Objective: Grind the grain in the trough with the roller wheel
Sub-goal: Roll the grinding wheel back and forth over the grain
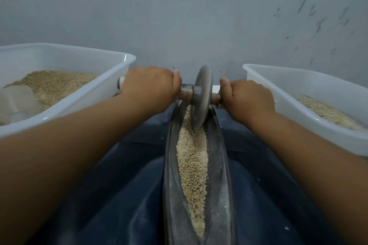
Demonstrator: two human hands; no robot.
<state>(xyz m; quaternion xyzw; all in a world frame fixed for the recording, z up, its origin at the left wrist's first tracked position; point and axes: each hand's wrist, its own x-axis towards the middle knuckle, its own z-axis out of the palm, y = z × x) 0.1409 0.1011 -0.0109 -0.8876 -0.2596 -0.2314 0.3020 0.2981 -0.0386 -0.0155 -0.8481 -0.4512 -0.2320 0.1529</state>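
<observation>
Two hands on the axle, one per side of the roller wheel (202,97). Left hand (151,85) has its fingers curled round the left handle stub; right hand (250,99) is wrapped likewise round the right stub. Both grips are clamped on the axle, none slack.

Landmark: trough (221,175), a long narrow dark channel whose long axis runs from the person straight away toward the wall (179,16). Axle sits crosswise to that axis. The wheel stands upright on edge at the far end of the trough, its rim down in the grain (192,165).

Grain lies in a pale band along the trough floor, stretching from the wheel back toward the person. Most kernels near the person look whole; a finer, paler patch shows just nearside of the wheel. Judgement: grinding is at an early to middle stage.

Key relation: nearly all unground grain lies on the person's side of the wheel, along the trough axis. The coming stroke would therefore likely be a pull toward the body, both hands sharing it evenly, neither clearly nearer. Risk: uneven pull could tilt the wheel against a trough wall.

Left of the trough, a white tub (111,85) holding grain and a translucent scoop (18,101); right of it, a second white tub (298,105) with a thinner layer.
</observation>
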